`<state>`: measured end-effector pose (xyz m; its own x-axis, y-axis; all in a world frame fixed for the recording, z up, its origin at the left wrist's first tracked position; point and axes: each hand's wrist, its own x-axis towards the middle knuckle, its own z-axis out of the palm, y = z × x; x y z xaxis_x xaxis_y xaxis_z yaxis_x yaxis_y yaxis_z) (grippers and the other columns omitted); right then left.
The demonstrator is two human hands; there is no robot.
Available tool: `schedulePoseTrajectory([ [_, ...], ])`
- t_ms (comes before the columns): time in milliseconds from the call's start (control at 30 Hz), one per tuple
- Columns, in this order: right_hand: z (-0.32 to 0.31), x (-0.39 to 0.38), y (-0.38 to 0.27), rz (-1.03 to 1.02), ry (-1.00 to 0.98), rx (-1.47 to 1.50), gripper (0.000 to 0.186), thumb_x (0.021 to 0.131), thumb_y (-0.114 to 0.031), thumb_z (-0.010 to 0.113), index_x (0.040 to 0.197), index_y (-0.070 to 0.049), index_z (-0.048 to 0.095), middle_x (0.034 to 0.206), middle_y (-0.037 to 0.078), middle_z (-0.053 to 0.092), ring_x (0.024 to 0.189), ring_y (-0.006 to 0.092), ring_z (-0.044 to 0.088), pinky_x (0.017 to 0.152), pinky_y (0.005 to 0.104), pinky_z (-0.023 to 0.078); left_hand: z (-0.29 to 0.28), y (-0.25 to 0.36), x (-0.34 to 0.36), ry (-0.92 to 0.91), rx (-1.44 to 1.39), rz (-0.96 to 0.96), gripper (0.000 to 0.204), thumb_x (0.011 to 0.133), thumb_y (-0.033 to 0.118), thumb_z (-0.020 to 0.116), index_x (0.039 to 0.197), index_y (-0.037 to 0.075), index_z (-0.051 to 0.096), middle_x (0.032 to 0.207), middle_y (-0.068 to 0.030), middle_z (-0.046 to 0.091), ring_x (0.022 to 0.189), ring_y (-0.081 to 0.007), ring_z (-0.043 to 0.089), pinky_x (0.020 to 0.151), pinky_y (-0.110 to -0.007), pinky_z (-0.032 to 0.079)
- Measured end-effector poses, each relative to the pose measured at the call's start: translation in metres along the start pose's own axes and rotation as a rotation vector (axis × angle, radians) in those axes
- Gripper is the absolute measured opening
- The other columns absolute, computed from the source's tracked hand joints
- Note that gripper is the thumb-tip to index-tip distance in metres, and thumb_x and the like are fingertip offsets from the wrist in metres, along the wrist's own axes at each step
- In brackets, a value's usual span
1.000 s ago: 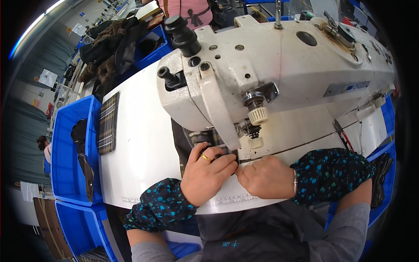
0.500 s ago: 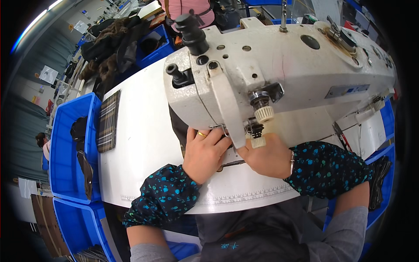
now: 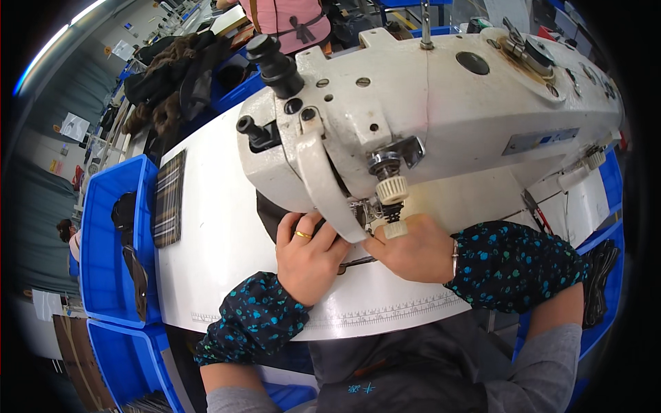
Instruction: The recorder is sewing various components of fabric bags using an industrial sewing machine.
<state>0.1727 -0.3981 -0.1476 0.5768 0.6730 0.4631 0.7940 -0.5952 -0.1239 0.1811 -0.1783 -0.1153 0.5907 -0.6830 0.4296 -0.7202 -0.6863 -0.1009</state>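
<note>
A white sewing machine [image 3: 447,96] reaches over the table from the right, its needle area mostly hidden behind the thread lever cover. Under its head lies a piece of dark fabric [image 3: 270,212], partly covered by my hands. My left hand [image 3: 308,265], with a gold ring, rests on this fabric left of the needle area, fingers apart and slightly bent. Just right of the needle area, my right hand [image 3: 416,253] has its fingers curled closed beneath a white tension knob [image 3: 396,229]. What those fingers hold is hidden.
Folded plaid fabric [image 3: 169,199] lies at the table's left edge. Blue bins [image 3: 96,255] with dark pieces stand beyond it. A ruler strip [image 3: 399,314] runs along the front edge. Red-handled scissors or snips [image 3: 536,210] lie right. Another person in pink [image 3: 292,17] is at the back.
The machine appears shifted left and slightly lower in view. My left hand sits a little farther left and lower, its fingers more exposed. My right hand stays nearly in place.
</note>
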Motion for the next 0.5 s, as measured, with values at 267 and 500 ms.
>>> schedulePoseTrajectory([
  [267, -0.0021, 0.0012, -0.0025, 0.007, -0.051, 0.055, 0.006, 0.079, -0.012, 0.064, 0.081, -0.007, 0.06, 0.063, 0.007, 0.061, 0.059, 0.0237, 0.067, 0.053, 0.0381, 0.051, 0.0064, -0.0048, 0.001, -0.003, -0.1, 0.027, 0.032, 0.07, 0.012, 0.074, 0.102, 0.015, 0.079, 0.104, 0.0032, 0.068, 0.107, -0.0251, 0.062, 0.094, -0.046, 0.046],
  [500, -0.0002, 0.0019, -0.0014, -0.007, -0.004, 0.074, 0.01, 0.08, -0.012, 0.064, 0.088, -0.006, 0.063, 0.063, 0.006, 0.061, 0.058, 0.0228, 0.067, 0.052, 0.0368, 0.051, 0.0069, -0.0049, -0.0003, -0.051, -0.128, -0.001, 0.035, 0.072, 0.01, 0.074, 0.106, 0.015, 0.078, 0.107, 0.003, 0.068, 0.111, -0.0247, 0.062, 0.095, -0.046, 0.046],
])
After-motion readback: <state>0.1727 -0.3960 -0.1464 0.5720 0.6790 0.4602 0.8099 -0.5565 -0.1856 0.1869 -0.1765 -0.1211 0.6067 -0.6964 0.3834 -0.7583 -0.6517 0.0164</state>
